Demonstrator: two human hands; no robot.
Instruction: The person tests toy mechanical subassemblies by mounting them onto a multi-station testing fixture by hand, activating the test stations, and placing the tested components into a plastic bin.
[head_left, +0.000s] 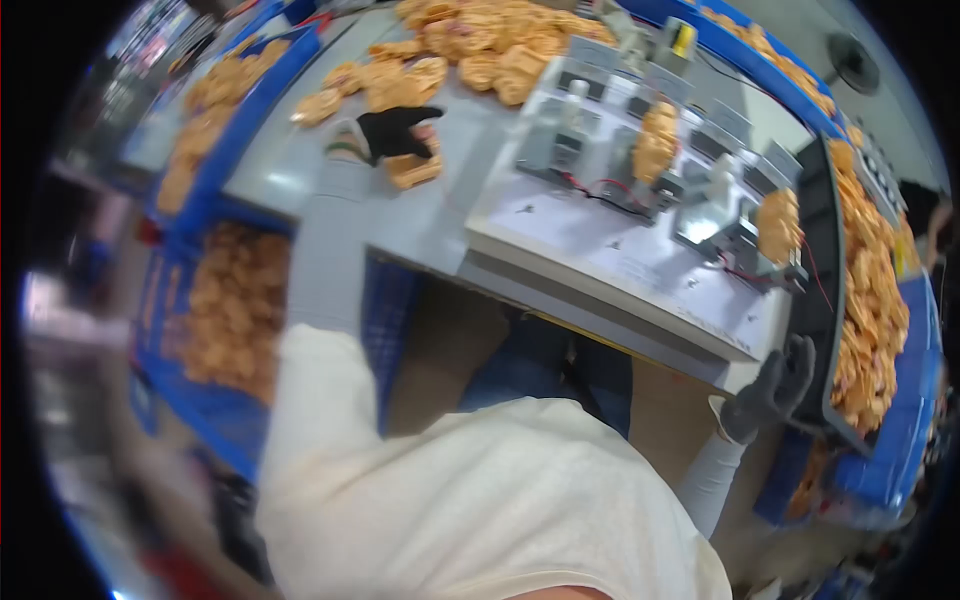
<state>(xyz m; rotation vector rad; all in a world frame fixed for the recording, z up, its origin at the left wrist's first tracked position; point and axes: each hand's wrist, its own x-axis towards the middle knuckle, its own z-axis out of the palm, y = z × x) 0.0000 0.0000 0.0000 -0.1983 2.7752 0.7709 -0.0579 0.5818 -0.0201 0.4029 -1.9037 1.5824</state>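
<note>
My left hand (398, 133), in a black glove, is over the grey table with its fingers around an orange plastic part (414, 170). My right hand (775, 388), in a grey glove, is near the front right corner of the white fixture board (600, 240), fingers spread and nothing in them. The board bears several grey clamps with wires. One orange piece (656, 143) stands in a middle clamp, and another orange piece (778, 227) sits in the right one. White holders without orange pieces show in the other clamps.
Many orange parts (480, 40) are heaped at the table's back. A black tray (822, 300) of orange parts stands right of the board. Blue bins (230, 150) of parts line the left side, with a blue crate (215, 420) below. Another blue trough runs behind the board.
</note>
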